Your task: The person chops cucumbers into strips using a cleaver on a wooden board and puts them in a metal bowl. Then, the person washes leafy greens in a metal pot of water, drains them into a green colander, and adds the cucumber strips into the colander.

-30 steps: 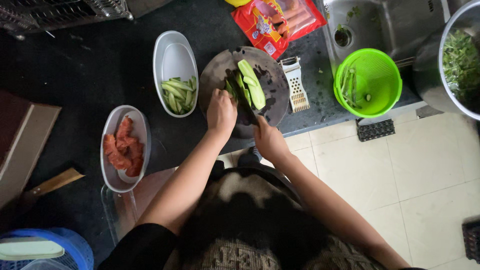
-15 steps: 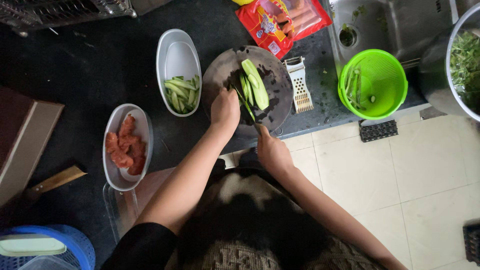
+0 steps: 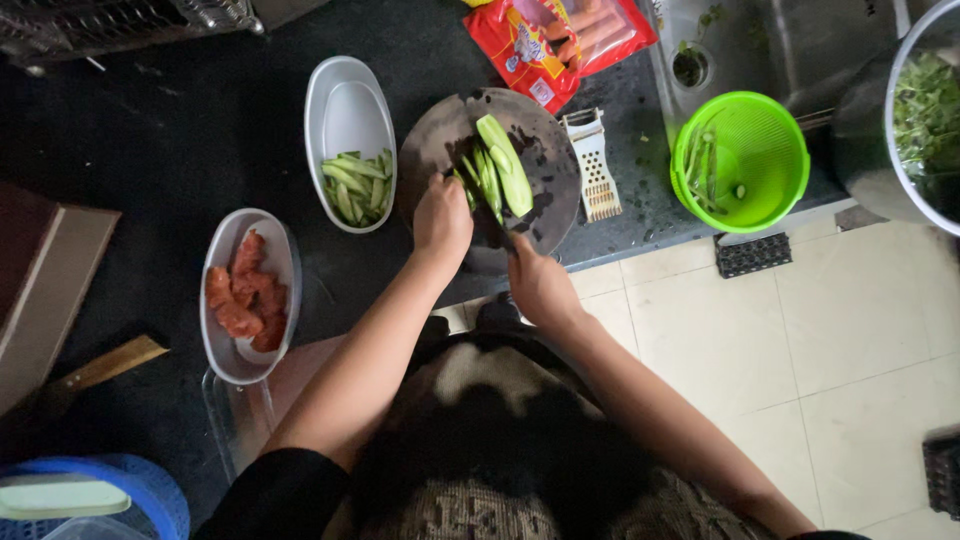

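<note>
Left hand (image 3: pixel 442 222) on round dark cutting board (image 3: pixel 545 150), fingers curled down, pressing cucumber strips (image 3: pixel 481 180). Right hand (image 3: pixel 540 285) at board's near edge, closed around knife handle; blade hard to make out against board. Halved cucumber piece (image 3: pixel 506 165) lies just beside strips, on board. Left of board: white oval dish of cut cucumber (image 3: pixel 352 187); farther left, oval dish of red meat pieces (image 3: pixel 245 290). Right of board: white grater (image 3: pixel 592 165), then green colander (image 3: pixel 740 160).

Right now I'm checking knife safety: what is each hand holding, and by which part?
The left hand presses its fingers on the cucumber strips at their near end. The right hand grips a knife, apparently by the handle; the hand hides it.
</note>
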